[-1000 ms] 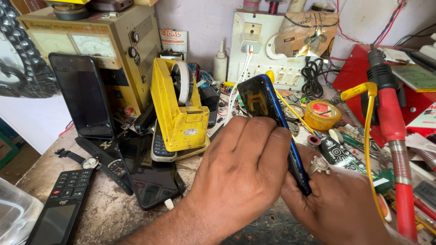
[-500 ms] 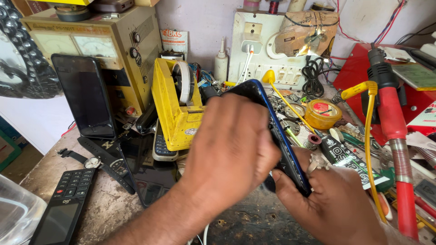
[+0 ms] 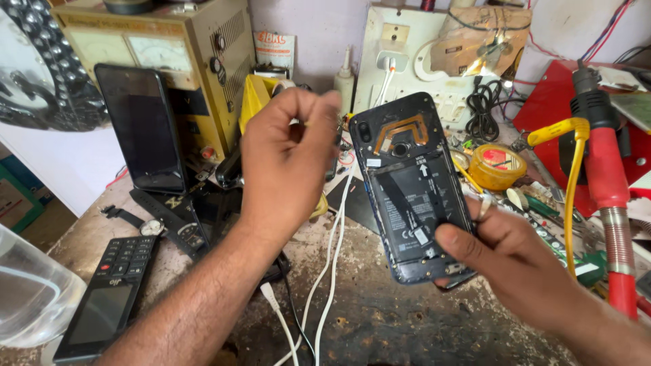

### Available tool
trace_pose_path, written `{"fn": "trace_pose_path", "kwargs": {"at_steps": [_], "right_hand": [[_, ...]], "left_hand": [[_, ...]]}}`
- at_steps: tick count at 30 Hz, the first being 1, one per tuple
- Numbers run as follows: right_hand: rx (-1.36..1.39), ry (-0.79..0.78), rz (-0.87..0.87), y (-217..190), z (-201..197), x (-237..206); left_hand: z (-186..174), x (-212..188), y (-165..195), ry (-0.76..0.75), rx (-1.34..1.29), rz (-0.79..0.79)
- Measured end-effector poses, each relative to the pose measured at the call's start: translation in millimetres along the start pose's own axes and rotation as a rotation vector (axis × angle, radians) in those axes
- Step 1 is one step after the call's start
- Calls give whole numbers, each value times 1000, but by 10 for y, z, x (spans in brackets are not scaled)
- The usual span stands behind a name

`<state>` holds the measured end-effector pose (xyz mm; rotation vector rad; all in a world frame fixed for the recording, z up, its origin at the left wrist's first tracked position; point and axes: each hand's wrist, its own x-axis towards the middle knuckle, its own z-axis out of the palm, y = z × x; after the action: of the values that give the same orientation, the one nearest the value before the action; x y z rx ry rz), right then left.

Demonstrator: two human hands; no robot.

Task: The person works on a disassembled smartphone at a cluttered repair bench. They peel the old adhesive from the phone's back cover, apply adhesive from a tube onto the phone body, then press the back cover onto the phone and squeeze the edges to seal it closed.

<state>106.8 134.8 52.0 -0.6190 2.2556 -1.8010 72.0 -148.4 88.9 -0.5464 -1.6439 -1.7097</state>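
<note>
my right hand [image 3: 505,247] grips the lower end of the opened smartphone [image 3: 410,190], back cover off, battery showing. my left hand [image 3: 288,159] hovers just left of the phone, fingertips pinched together, whether on anything i cannot tell. white cables [image 3: 325,271] trail beneath it.

The opened phone [image 3: 410,193] shows black insides with a copper-orange coil strip and a dark blue frame. A tape roll [image 3: 497,166] is yellow. The hot-air tool [image 3: 605,169] is red and black beside a yellow cable [image 3: 573,176]. White cables [image 3: 325,271] cross the stained grey-brown worktop [image 3: 380,325].
</note>
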Motion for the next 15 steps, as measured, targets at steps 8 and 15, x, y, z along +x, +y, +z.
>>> {"fn": "trace_pose_path", "kwargs": {"at_steps": [8,15], "right_hand": [[322,319,-223,-195,-119,267],[396,326,-316,-405,-410,97]], "left_hand": [[18,-161,-167,-557,390,93],[354,-245,-174,-1091,552,5]]}}
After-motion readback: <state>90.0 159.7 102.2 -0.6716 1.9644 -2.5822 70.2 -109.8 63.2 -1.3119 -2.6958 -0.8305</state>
